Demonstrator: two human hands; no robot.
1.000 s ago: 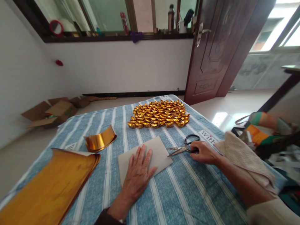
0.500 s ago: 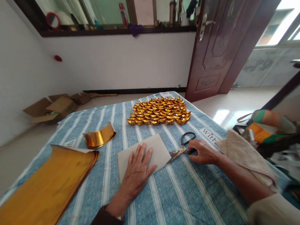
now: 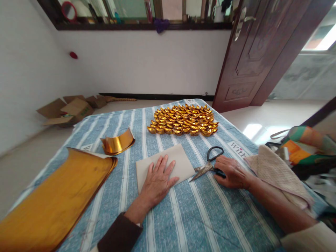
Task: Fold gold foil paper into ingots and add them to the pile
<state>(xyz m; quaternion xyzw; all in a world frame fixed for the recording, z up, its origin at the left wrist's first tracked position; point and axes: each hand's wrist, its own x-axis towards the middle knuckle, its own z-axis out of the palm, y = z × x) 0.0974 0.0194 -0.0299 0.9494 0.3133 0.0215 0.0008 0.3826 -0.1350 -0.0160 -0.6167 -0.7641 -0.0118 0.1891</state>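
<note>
At the far left we see a stack of large gold foil sheets [image 3: 52, 199] on the blue striped cloth [image 3: 199, 217], then a curled gold foil strip [image 3: 118, 143]. Our left hand [image 3: 157, 180] lies flat, fingers spread, on a grey paper rectangle [image 3: 181, 161], gripping nothing. Beyond sit rows of folded gold paper ingots [image 3: 183, 120]. Our right hand [image 3: 232, 171] curls over the black-handled scissors [image 3: 210, 162], blades touching the paper's edge.

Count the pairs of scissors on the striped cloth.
1. The scissors lie right of the grey sheet, under the right hand; left hand presses the sheet.
</note>
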